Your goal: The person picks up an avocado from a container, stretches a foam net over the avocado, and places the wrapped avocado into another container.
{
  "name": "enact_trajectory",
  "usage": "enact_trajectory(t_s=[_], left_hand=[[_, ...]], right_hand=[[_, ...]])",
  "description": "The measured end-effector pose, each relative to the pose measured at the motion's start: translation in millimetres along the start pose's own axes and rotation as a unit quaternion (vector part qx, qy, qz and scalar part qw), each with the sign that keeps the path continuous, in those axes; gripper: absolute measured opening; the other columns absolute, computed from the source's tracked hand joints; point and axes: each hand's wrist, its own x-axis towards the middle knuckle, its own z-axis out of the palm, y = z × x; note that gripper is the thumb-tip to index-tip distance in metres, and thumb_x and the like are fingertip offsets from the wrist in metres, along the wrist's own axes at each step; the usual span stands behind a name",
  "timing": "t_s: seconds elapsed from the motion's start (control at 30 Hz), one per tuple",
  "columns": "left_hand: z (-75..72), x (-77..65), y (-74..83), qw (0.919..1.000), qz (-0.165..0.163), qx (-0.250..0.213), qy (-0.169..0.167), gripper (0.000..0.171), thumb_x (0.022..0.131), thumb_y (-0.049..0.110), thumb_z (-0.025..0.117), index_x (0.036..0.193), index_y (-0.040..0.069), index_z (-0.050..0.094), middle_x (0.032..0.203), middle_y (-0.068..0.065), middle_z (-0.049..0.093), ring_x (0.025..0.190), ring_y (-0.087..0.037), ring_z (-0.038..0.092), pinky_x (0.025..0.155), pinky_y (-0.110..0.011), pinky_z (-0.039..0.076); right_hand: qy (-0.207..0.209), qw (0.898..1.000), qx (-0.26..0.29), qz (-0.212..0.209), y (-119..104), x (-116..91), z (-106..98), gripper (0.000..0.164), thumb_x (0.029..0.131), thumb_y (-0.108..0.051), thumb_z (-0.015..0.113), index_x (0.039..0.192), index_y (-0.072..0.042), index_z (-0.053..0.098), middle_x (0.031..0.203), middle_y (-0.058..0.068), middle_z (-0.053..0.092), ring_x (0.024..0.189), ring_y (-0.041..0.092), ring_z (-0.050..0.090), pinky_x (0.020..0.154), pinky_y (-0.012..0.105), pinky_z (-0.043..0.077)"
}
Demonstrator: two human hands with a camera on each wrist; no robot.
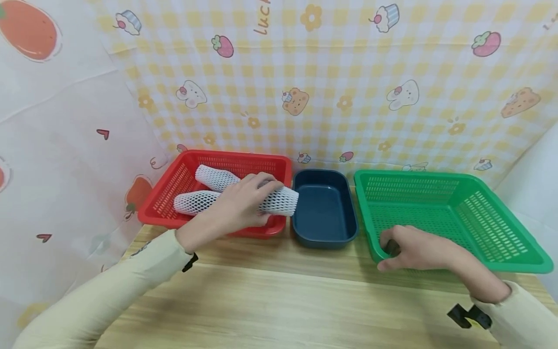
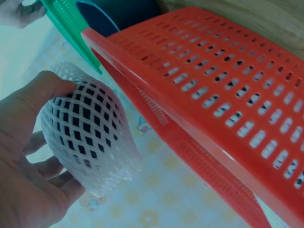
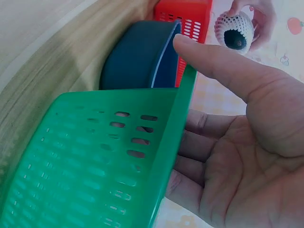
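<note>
My left hand (image 1: 241,201) grips a white foam net sleeve (image 1: 282,201) with something dark inside, held over the right part of the red basket (image 1: 237,156). In the left wrist view, the thumb and fingers wrap round the sleeve (image 2: 90,133), above the basket's rim. The right wrist view shows a dark, rounded end inside the sleeve's opening. Two more white net sleeves (image 1: 215,177) lie in the red basket, partly covered by the left arm. At the near left corner of the green basket (image 1: 519,203), my right hand (image 1: 416,247) holds the rim, thumb outside and fingers inside.
Between the two baskets stands a dark blue tub (image 1: 324,208) with a smooth inside. All three containers sit on a wooden table (image 1: 279,300), close to the patterned cloth (image 1: 340,72) behind. Another cloth (image 1: 65,145) hangs at the left.
</note>
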Motion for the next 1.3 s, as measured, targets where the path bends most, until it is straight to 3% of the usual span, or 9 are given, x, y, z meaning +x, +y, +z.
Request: enact_trajectory(t_s=[0.1,0.37,0.53,0.8,0.97,1.3], left_hand=[[-2.3,-3.9,-7.8,0.9998,-0.011,-0.015,-0.003,0.075,0.072,0.026,0.092,0.138,0.011,0.058,0.132,-0.01,0.055,0.112,-0.026,0.055,0.082,-0.043,0.056],[-10.8,-8.8,-29.9,0.9985,-0.041,-0.036,-0.003,0.075,0.072,0.024,0.092,0.138,0.01,0.058,0.131,-0.01,0.057,0.111,-0.026,0.056,0.091,-0.044,0.053],[-14.4,-9.4,-40.7,0.9968,-0.062,-0.049,-0.018,0.073,0.074,0.024,0.091,0.138,0.01,0.058,0.131,-0.009,0.057,0.109,-0.025,0.057,0.09,-0.044,0.054],[-17.3,-12.0,-55.2,0.9883,-0.122,-0.077,-0.049,0.074,0.074,0.028,0.091,0.139,0.017,0.057,0.133,-0.002,0.056,0.112,-0.021,0.054,0.092,-0.044,0.052],[-16.9,-14.3,-66.9,0.986,-0.122,-0.088,-0.072,0.071,0.076,0.028,0.09,0.138,0.015,0.058,0.132,-0.005,0.058,0.111,-0.023,0.054,0.091,-0.046,0.051],[-19.6,-15.2,-91.7,0.9815,-0.12,-0.125,-0.083,0.064,0.077,0.024,0.089,0.133,0.011,0.06,0.122,-0.008,0.061,0.101,-0.025,0.057,0.081,-0.041,0.054]], right_hand=[[-0.005,0.999,0.02,-0.026,0,1,0,0.047,0.089,-0.036,0.079,0.077,-0.012,0.04,0.069,-0.006,0.023,0.059,0.007,0.023,0.052,0.031,0.021],[-0.005,0.999,0.028,-0.04,2,1,1,0.048,0.09,-0.032,0.078,0.075,-0.014,0.036,0.068,-0.006,0.021,0.058,0.007,0.019,0.052,0.031,0.019],[0.0,0.999,0.014,-0.042,2,0,3,0.05,0.09,-0.034,0.078,0.073,-0.015,0.035,0.068,-0.006,0.02,0.058,0.007,0.019,0.052,0.03,0.019],[-0.003,0.999,0.013,-0.046,3,0,3,0.05,0.091,-0.037,0.075,0.072,-0.013,0.035,0.068,-0.005,0.018,0.058,0.008,0.017,0.053,0.031,0.019],[-0.005,0.999,0.015,-0.05,4,-1,3,0.051,0.091,-0.038,0.075,0.072,-0.013,0.034,0.068,-0.006,0.019,0.057,0.007,0.017,0.053,0.03,0.019],[-0.007,0.998,0.022,-0.052,4,-1,2,0.047,0.092,-0.037,0.074,0.072,-0.016,0.037,0.068,-0.007,0.02,0.058,0.007,0.018,0.052,0.03,0.021]])
